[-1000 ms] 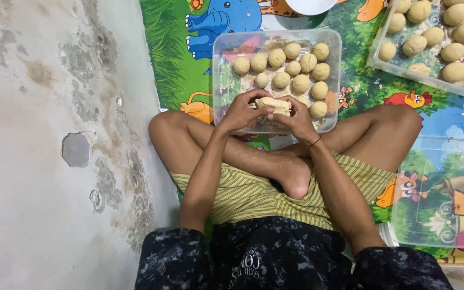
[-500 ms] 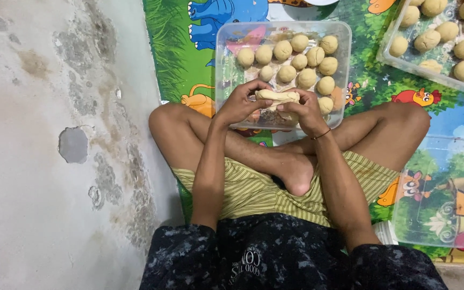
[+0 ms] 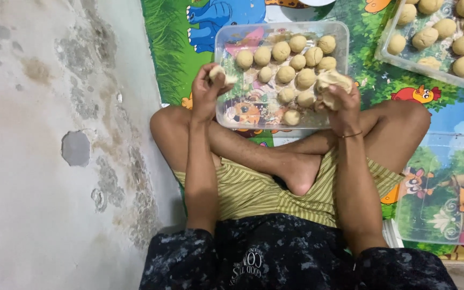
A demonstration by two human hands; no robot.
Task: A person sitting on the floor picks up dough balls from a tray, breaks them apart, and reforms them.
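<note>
I sit cross-legged on a colourful cartoon mat. My left hand (image 3: 208,94) grips a small piece of pale dough (image 3: 222,74) at the left rim of a clear plastic tray (image 3: 226,115). Over the tray's right side, my right hand (image 3: 340,102) holds a bigger lump of dough (image 3: 331,81). Several round dough balls (image 3: 288,72) lie in rows in the tray, just beyond my crossed legs. The two hands are well apart.
A second clear tray (image 3: 393,56) with several dough balls stands at the top right. A clear lid or empty tray (image 3: 441,215) lies on the mat by my right knee. Worn bare concrete floor (image 3: 49,161) fills the left. The mat (image 3: 178,48) runs ahead.
My hands were together on one long piece of dough above my legs. They have pulled apart over the tray, the dough now split into a small piece at left and a larger lump at right.
</note>
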